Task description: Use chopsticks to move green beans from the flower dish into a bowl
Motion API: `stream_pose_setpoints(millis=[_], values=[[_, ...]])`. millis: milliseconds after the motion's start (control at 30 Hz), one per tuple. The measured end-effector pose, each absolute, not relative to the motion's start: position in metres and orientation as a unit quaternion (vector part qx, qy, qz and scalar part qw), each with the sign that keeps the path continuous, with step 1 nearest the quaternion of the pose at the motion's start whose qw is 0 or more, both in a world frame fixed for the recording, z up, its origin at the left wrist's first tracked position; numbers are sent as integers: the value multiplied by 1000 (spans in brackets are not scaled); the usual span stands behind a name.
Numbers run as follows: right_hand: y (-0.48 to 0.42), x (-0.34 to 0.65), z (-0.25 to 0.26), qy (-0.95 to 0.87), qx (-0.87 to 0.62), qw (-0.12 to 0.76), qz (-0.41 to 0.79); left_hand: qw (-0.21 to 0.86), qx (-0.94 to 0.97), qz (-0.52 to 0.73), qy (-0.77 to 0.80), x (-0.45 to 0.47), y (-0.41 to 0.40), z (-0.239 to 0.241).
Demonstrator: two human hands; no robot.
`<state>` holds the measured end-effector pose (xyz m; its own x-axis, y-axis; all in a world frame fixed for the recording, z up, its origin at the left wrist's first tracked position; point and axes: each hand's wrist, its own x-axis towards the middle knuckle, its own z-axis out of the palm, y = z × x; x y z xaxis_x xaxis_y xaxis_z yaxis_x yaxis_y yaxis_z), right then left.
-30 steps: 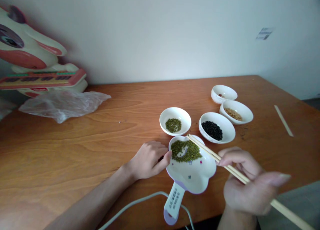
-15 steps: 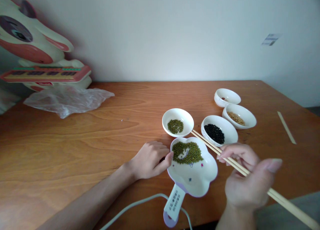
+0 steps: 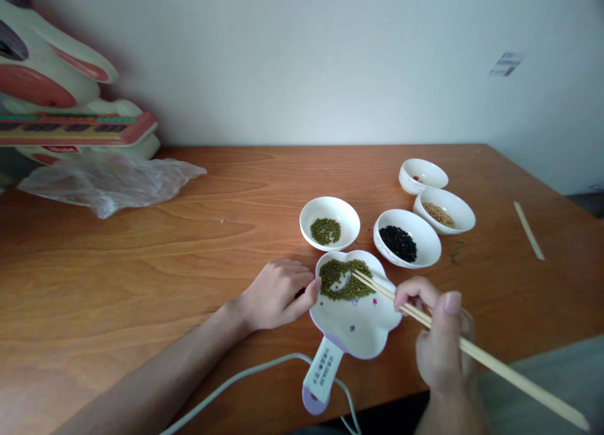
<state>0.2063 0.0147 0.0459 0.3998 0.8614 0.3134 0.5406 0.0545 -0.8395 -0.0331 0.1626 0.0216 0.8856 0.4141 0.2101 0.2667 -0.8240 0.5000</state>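
Observation:
My right hand [image 3: 441, 340] grips a pair of wooden chopsticks [image 3: 391, 294]. Their tips rest in the pile of green beans [image 3: 340, 277] on the flower-shaped white plate [image 3: 353, 325] with a lilac handle. My left hand [image 3: 276, 294] lies curled on the table, its thumb pressed against the plate's left rim. Just behind the plate stands a small white bowl with green beans [image 3: 329, 223].
More white bowls stand to the right: black beans [image 3: 406, 238], tan grains [image 3: 443, 211], and one nearly bare [image 3: 423, 174]. A single wooden stick [image 3: 528, 230] lies far right. A plastic bag [image 3: 106, 180] and a toy keyboard [image 3: 70, 128] sit back left. A grey cable [image 3: 245, 388] runs by the front edge.
My right hand has swung the chopsticks from the small green-bean bowl's edge back down into the beans on the flower plate. My left hand has stayed at the rim.

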Motion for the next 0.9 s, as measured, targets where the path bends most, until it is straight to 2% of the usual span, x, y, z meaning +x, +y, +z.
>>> stream_pose_setpoints(millis=[367, 900], values=[[16, 188, 60, -493, -685, 504, 180, 234, 942, 159, 182, -34, 162, 23], [16, 191, 54, -494, -660, 543, 162, 233, 940, 174, 179, -33, 163, 22]])
